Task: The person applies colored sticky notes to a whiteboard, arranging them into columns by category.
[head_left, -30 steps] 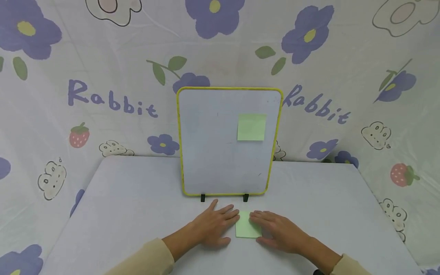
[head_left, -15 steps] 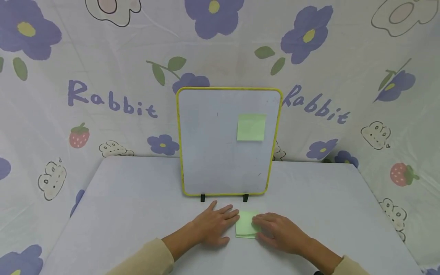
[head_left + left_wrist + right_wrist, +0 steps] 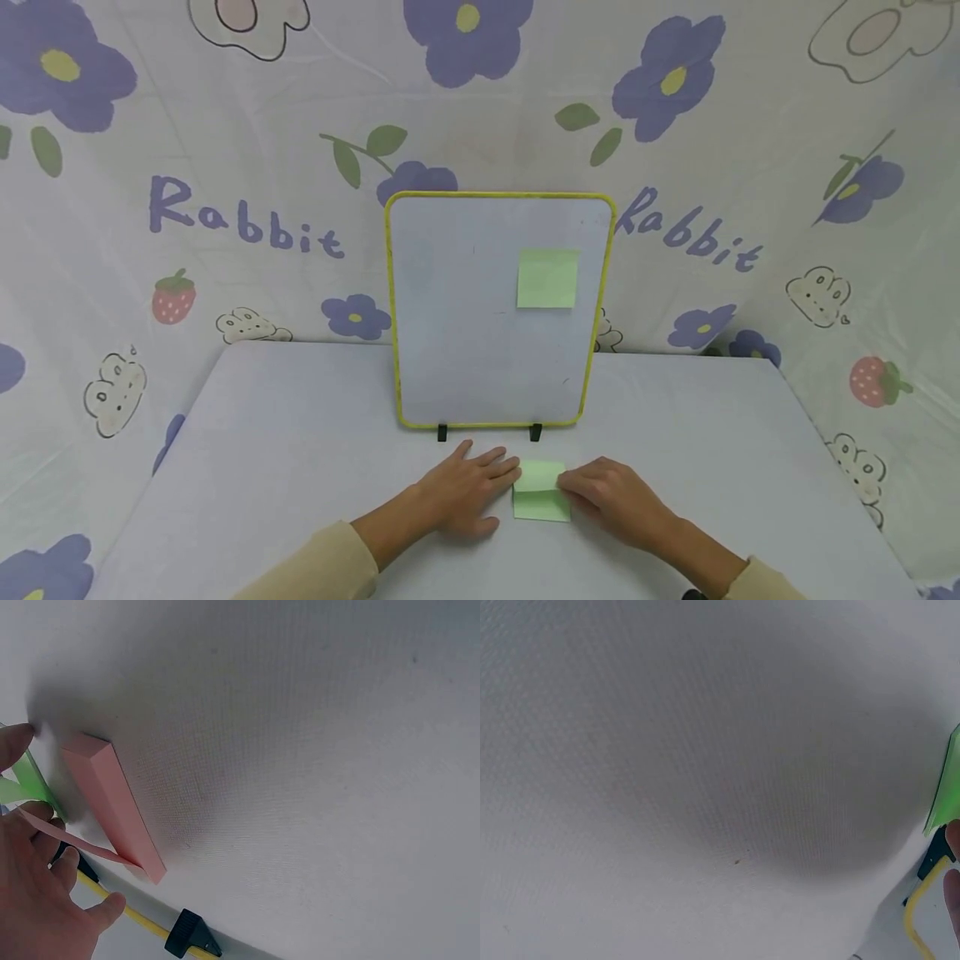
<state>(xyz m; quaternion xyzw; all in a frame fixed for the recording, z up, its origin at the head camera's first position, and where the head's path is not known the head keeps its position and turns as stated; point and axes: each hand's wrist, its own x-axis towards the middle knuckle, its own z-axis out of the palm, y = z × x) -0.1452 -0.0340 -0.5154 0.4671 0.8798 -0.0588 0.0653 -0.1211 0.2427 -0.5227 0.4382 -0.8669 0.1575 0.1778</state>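
Note:
A pad of light green sticky notes (image 3: 542,507) lies on the table before the whiteboard. Its top sheet (image 3: 538,477) is folded up from the near edge, and my right hand (image 3: 621,507) pinches that sheet at its right side. My left hand (image 3: 468,497) rests with spread fingers, the fingertips at the pad's left edge. In the left wrist view, a pink sticky-note pad (image 3: 112,806) lies close by my left hand, one pink sheet (image 3: 82,844) lifted against the fingers; the head view hides it beneath that hand. The right wrist view catches only a green edge (image 3: 946,787) and some fingertips (image 3: 952,892).
A yellow-framed whiteboard (image 3: 465,350) stands upright behind the hands on black feet (image 3: 536,432). One green sticky note (image 3: 547,279) is stuck to its upper right. White table (image 3: 300,417) spreads around, with a printed cloth (image 3: 495,117) behind.
The green pad's top sheet has lifted from its near edge and curled away from me. My right fingers have drawn together into a pinch on it; my left hand stays nearly still.

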